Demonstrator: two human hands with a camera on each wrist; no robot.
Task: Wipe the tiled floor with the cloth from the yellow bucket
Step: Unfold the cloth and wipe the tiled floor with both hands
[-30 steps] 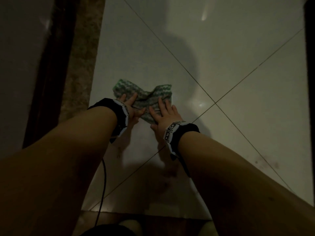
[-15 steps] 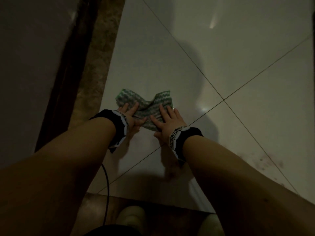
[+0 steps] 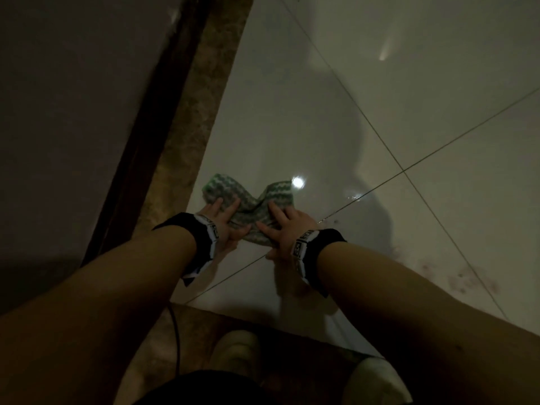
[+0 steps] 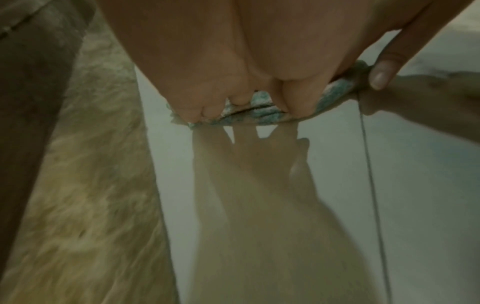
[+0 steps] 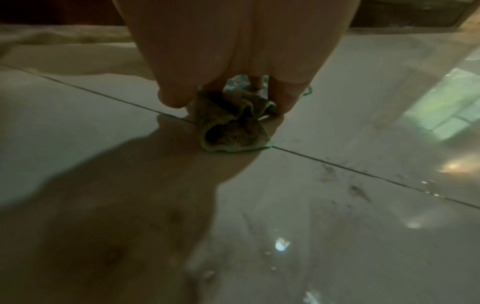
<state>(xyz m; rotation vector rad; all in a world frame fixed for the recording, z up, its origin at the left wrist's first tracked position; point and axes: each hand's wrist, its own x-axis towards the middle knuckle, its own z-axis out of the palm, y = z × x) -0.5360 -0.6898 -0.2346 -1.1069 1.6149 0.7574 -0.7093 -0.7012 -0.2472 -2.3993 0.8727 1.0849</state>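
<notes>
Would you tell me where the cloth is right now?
In the head view the cloth lies bunched on the pale tile, under both hands, beside the brown marbled strip at left.

A glossy pale tiled floor point(image 3: 394, 83) is seen in dim light, crossed by thin dark grout lines point(image 3: 438, 150) that meet at a corner. A brown marbled stone strip point(image 3: 187, 135) is laid along its left edge, bordered by a dark wooden frame point(image 3: 140, 135) and a plain grey surface point(image 3: 64, 97) beyond. Bright spots of lamp light point(image 3: 298, 182) are mirrored in the tiles, and dark smudges of dirt point(image 3: 455, 280) are scattered at the right. A pale greenish window reflection point(image 5: 446, 107) is caught in the right wrist view.
</notes>
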